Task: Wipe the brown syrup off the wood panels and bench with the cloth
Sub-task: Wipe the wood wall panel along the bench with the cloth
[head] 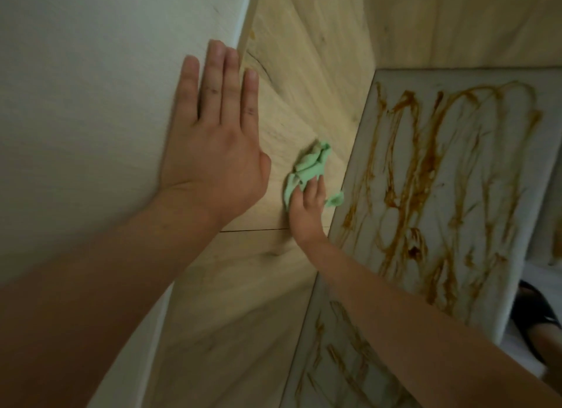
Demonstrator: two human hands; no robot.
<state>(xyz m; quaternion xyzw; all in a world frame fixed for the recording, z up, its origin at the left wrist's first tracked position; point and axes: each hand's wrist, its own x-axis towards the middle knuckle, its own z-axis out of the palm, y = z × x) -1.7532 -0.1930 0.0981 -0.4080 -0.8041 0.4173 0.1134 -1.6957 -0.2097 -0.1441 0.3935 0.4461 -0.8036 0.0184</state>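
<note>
R hand (307,208) fingers bent over green cloth (307,164), pressing it on wood panel (304,73). Most of the bunch sticks out past fingertips. Soft, light, squishy; prob best held mid-bunch.
L hand (213,152) fingers straight, flat, hold nothing, on white wall (91,103) by panel edge.
Beside R fingers: bench (517,194) w/ brown syrup (425,152), looks sticky.

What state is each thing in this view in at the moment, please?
left hand, open, flat against the wall
right hand, gripping the cloth
cloth, bunched, pressed on the wood panel
wood panel, free of syrup round the cloth
bench, streaked with brown syrup, unwiped
</note>
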